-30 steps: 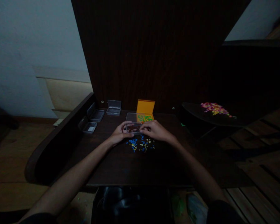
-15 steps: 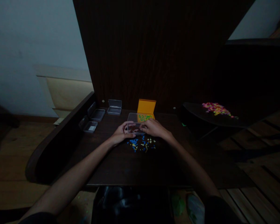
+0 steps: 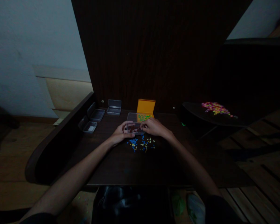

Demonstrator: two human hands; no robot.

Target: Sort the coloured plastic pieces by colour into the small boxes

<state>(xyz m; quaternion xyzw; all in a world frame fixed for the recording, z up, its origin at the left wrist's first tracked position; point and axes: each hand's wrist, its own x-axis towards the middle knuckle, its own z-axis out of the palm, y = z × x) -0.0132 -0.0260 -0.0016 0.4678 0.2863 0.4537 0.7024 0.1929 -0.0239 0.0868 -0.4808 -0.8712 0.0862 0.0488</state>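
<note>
My left hand (image 3: 122,132) grips the left side of a clear plastic box (image 3: 132,117) with its lid raised. Some dark reddish bits lie inside that box. Over the box's right side, my right hand (image 3: 151,127) has its fingers pinched together; whatever is between them is too small to make out. Just behind stands an open orange box (image 3: 145,107) holding green pieces (image 3: 144,117). On the table in front of my hands lie scattered small blue pieces (image 3: 133,143) and pale yellow pieces (image 3: 150,140).
Several open clear boxes stand at the left, one at the back (image 3: 114,107), one along the side (image 3: 98,115) and one nearer (image 3: 90,127) with something white inside. A pile of pink and yellow pieces (image 3: 216,109) rests on a dark surface at right. A raised board (image 3: 58,140) edges the table's left.
Hardly anything differs. My right hand's fingers have shifted slightly over the clear box, while my left hand keeps its hold. The whole view has moved a little.
</note>
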